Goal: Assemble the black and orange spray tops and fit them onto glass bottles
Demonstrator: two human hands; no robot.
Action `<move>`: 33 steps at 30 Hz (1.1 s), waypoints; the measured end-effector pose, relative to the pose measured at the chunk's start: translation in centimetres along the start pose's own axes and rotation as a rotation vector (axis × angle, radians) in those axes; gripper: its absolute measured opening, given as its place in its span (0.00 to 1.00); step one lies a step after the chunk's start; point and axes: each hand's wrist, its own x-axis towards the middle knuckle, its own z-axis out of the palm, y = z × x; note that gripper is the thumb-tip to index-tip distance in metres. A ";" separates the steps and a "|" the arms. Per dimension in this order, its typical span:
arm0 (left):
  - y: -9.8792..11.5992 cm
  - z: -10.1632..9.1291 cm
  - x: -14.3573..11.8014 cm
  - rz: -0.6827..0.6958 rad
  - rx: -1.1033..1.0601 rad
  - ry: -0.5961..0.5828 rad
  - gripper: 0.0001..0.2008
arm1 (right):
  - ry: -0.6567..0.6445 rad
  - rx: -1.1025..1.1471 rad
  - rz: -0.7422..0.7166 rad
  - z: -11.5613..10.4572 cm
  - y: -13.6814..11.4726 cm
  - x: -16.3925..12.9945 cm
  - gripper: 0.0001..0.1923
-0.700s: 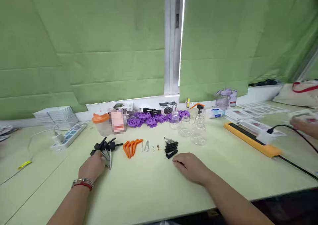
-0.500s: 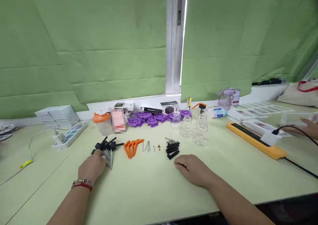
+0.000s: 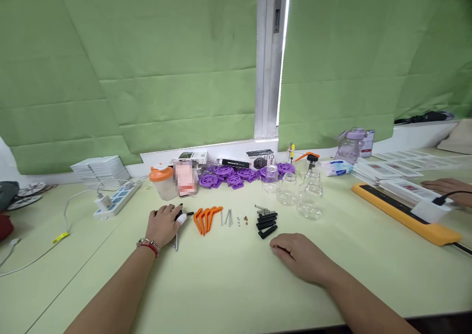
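Observation:
My left hand (image 3: 164,224) lies over a pile of black parts with metal rods (image 3: 176,241), its fingers stretched across them and hiding most of the pile. A white wrap covers one of its digits. My right hand (image 3: 298,253) rests on the tabletop with curled fingers; nothing shows in it. Just beyond its fingertips lie several black plastic pieces (image 3: 267,224) and some springs (image 3: 263,209). Between the hands are orange curved handles (image 3: 207,219), silver screws (image 3: 229,218), tiny metal bits (image 3: 239,222) and small brass-coloured pieces (image 3: 246,220).
Purple plastic parts (image 3: 224,172) line the back beside an orange-lidded cup (image 3: 162,182). Clear jars (image 3: 288,191) stand right of centre. A white power strip (image 3: 117,200) is at left, a yellow one (image 3: 405,213) at right. Another person's hand (image 3: 448,189) is at the far right.
My left hand has spread over the black parts, which showed more before. My right hand stays resting. The view has turned slightly left, and the other person's hand has shifted.

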 end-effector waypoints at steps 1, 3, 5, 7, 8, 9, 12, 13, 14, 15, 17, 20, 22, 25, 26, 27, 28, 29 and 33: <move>0.3 0.0 -0.3 0.006 0.005 0.019 0.22 | -0.009 -0.001 0.001 0.0 0.0 0.0 0.14; 1.1 -0.2 -0.8 0.012 0.016 0.043 0.22 | -0.024 0.000 0.003 -0.1 -0.1 0.0 0.14; 1.9 -0.4 -1.1 -0.004 0.028 0.052 0.23 | -0.036 -0.001 0.007 -0.1 -0.1 0.1 0.14; 2.8 -0.6 -1.1 -0.039 0.030 0.045 0.23 | -0.045 -0.005 0.010 0.0 -0.1 0.1 0.14; 3.1 -0.6 -1.0 -0.058 0.028 0.039 0.23 | -0.048 -0.005 0.011 0.0 -0.1 0.1 0.14; 3.3 -0.6 -0.8 -0.074 0.027 0.033 0.23 | -0.050 -0.004 0.012 0.0 0.0 0.1 0.14; 3.8 -0.5 -0.4 -0.109 0.029 0.033 0.22 | -0.056 0.005 0.017 0.0 0.2 0.2 0.14; 3.8 -0.5 -0.2 -0.114 0.031 0.036 0.22 | -0.059 0.006 0.019 0.0 0.3 0.2 0.13; 3.9 -0.5 -0.1 -0.115 0.032 0.040 0.22 | -0.063 0.008 0.022 0.0 0.4 0.3 0.13; 4.0 -0.4 -0.1 -0.112 0.032 0.043 0.22 | -0.066 0.011 0.025 0.0 0.5 0.3 0.13; 4.1 -0.5 0.0 -0.099 0.032 0.043 0.22 | -0.072 0.019 0.033 -0.1 0.6 0.5 0.13; 4.3 -0.5 0.1 -0.083 0.034 0.035 0.22 | -0.070 0.034 0.042 -0.1 0.8 0.6 0.13; 4.4 -0.5 0.2 -0.080 0.034 0.026 0.23 | -0.058 0.041 0.053 -0.1 0.8 0.6 0.14; 4.4 -0.5 0.3 -0.074 0.032 0.020 0.23 | -0.042 0.041 0.070 -0.1 0.8 0.7 0.15; 4.3 -0.5 0.3 -0.070 0.031 0.020 0.23 | -0.041 0.040 0.074 -0.2 0.8 0.7 0.15; 4.3 -0.5 0.3 -0.064 0.028 0.022 0.24 | -0.044 0.041 0.077 -0.2 0.8 0.7 0.15; 4.2 -0.5 0.3 -0.059 0.024 0.025 0.24 | -0.049 0.045 0.081 -0.2 0.7 0.8 0.16; 4.2 -0.5 0.3 -0.057 0.019 0.028 0.24 | -0.057 0.052 0.086 -0.3 0.7 0.8 0.16; 4.1 -0.2 0.3 -0.066 0.000 0.031 0.25 | -0.077 0.087 0.112 -0.3 0.7 0.8 0.16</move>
